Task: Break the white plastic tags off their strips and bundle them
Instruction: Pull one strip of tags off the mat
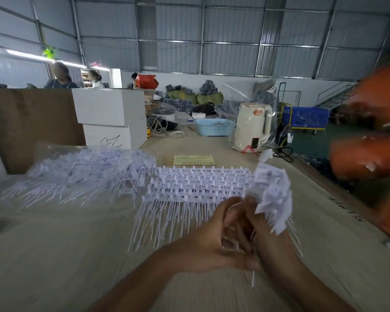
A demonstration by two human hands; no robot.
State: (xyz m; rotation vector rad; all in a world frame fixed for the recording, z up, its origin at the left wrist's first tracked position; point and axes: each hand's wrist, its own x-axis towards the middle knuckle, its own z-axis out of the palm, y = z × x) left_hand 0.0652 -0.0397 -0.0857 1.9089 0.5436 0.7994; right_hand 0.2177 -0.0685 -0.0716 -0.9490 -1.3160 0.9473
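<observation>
your right hand (274,239) holds a fat bunch of loose tags (273,194), its fingers curled round the stems so the flat heads fan out above your grip; that keeps the broken-off ones gathered and facing one way, ready to bundle. your left hand (208,240) comes in against it, fingers curled onto the thin stems low down, probably steadying or evening the bunch; exactly which stems it pinches is blurred.

the stack of unbroken strips (198,184) lies on the surface (54,255) just beyond your hands, tails pointing toward you, so the next strip is within easy reach. a big loose heap of tags (81,174) sits to the left on clear plastic.

the surface is pale and wood-grained. farther back stand two white boxes (109,115), a brown cardboard sheet (29,122), a yellowish paper slip (190,159), a light blue basket (213,126) and a cream kettle (252,129). something orange and blurred (369,154) fills the right edge. the room is a metal-clad workshop; other people sit far off at the left.
</observation>
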